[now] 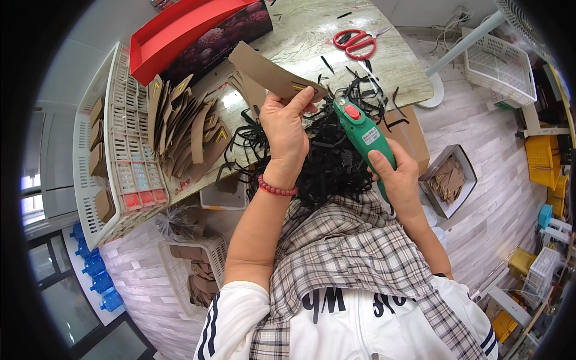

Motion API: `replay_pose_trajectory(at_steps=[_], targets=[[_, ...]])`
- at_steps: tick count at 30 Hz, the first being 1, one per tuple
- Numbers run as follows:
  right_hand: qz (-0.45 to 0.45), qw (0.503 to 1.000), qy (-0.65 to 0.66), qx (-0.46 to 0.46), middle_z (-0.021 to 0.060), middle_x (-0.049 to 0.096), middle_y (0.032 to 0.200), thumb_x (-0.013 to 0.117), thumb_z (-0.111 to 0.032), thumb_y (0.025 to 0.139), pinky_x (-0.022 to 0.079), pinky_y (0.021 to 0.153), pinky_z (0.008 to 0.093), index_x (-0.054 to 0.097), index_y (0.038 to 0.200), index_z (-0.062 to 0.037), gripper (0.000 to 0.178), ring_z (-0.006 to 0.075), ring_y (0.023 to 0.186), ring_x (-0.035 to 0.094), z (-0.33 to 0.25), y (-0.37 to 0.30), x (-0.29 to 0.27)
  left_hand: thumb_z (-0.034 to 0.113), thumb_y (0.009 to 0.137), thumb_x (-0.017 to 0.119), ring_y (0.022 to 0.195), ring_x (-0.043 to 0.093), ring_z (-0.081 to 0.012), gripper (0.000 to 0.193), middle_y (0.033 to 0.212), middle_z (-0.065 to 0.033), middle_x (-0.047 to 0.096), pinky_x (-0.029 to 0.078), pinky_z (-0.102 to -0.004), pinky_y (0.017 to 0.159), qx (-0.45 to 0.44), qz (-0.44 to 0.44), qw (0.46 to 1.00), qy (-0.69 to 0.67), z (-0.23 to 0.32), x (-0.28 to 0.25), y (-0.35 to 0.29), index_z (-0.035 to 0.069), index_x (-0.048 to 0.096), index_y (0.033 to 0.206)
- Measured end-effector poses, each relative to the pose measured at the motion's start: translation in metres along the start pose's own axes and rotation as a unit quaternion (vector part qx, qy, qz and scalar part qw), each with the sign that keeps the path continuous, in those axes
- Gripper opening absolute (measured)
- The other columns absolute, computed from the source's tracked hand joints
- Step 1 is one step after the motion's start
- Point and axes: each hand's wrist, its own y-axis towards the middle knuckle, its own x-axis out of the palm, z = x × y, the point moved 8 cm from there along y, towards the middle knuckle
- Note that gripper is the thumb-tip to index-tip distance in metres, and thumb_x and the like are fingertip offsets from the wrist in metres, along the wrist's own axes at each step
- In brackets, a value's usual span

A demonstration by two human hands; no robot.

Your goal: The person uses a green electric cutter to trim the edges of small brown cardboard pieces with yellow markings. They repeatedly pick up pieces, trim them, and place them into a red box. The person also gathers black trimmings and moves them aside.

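Observation:
Between the thumb and fingers of my left hand (287, 123) is a flat brown piece (264, 69), perhaps leather or card, with a small yellow mark and a dark strip near its right end. My right hand (396, 171) grips a green electric hand cutter (363, 135) with a red button, its metal tip pointing up beside that end. The tip looks close to the piece; whether they touch I cannot tell. Below lies a tangled heap of thin black strips (333, 159), spread over the table edge and my checked apron (342, 246).
Many similar brown pieces (186, 129) stand stacked at the table's left, by a white plastic basket (129, 144) and a red box (180, 30). Red-handled scissors (355, 45) lie farther back on the table (300, 24). An open box of pieces (447, 180) sits at the right.

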Motion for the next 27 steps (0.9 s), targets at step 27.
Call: replay_pose_trajectory(at_steps=[27], targets=[[-0.011, 1.0, -0.005, 0.023, 0.0005, 0.059, 0.079, 0.066, -0.028, 0.09, 0.044, 0.054, 0.0202, 0.059, 0.112, 0.0012, 0.038, 0.0058, 0.063, 0.054, 0.006, -0.005, 0.002, 0.015, 0.089, 0.063, 0.084, 0.064, -0.0234, 0.022, 0.091, -0.0122, 0.064, 0.052, -0.0322, 0.071, 0.001, 0.179, 0.983, -0.037, 0.083, -0.104, 0.064, -0.001, 0.054, 0.102]])
